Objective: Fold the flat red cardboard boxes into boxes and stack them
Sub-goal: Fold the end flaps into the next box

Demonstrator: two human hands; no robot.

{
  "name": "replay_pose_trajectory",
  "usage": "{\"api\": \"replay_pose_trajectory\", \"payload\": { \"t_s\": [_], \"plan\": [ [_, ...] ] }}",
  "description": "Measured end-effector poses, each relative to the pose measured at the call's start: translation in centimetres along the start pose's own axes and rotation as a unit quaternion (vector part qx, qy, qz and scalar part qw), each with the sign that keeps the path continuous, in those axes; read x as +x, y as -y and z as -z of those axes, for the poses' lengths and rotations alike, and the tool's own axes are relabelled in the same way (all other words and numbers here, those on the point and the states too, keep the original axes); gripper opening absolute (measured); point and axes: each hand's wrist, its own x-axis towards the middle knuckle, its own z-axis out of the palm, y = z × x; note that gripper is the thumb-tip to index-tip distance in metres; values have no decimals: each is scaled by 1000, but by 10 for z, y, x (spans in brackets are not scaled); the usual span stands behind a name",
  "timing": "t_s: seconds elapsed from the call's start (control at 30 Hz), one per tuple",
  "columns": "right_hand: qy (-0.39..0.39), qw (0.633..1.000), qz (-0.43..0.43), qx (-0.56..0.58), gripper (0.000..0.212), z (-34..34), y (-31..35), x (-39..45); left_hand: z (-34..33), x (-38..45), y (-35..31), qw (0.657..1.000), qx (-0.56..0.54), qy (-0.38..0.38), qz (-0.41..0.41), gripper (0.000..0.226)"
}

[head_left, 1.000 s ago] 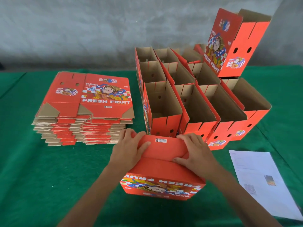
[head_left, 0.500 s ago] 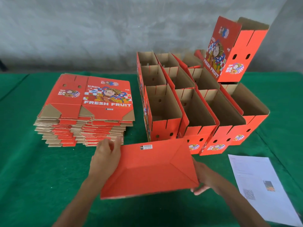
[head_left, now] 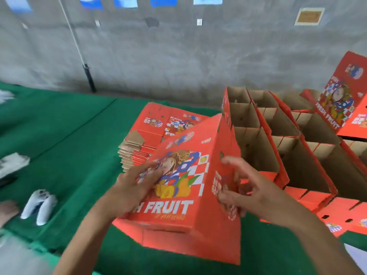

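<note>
Red box [head_left: 184, 187] tilted, printed fruit face up, left hand [head_left: 135, 187] flat on it, right hand [head_left: 244, 191] pinching its side.

— What do I have around the work from here?

— A green cloth [head_left: 65, 147] over the table. On its near left lies a white controller [head_left: 39, 205]; farther left, a blurred white and dark bundle [head_left: 12, 167].

— And behind?

— I see a grey concrete wall [head_left: 178, 52] with a thin pole [head_left: 79, 46] leaning on it, and a framed sign [head_left: 309, 16] far right. White paper [head_left: 357, 255] shows at the near right edge.
</note>
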Motion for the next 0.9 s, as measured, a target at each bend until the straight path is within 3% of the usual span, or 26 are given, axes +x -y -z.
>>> {"api": "replay_pose_trajectory", "payload": {
  "t_s": [0.07,0.13,0.33,0.53,0.63,0.73,0.9],
  "plan": [
    [-18,989,82,-124,84,-8,38,15,8,2,-11,995,-77,-66,-13,61],
    [-58,954,132,-261,81,-21,66,31,11,12,-19,986,-128,-100,-40,61],
    [-139,859,185,-457,74,-50,79,74,12,66,-42,967,-174,-160,-97,58],
    [-239,817,150,-503,63,-54,39,113,-18,112,-66,932,-326,-113,-115,63],
    [-271,827,108,-480,61,-36,19,118,-44,139,-91,942,-290,-128,-110,78],
    [-318,816,68,-479,60,0,4,118,-77,165,-125,956,-236,-130,-114,60],
    [-427,757,-16,-494,71,89,-9,113,-143,189,-206,931,-292,6,-217,59]
  ]
}}
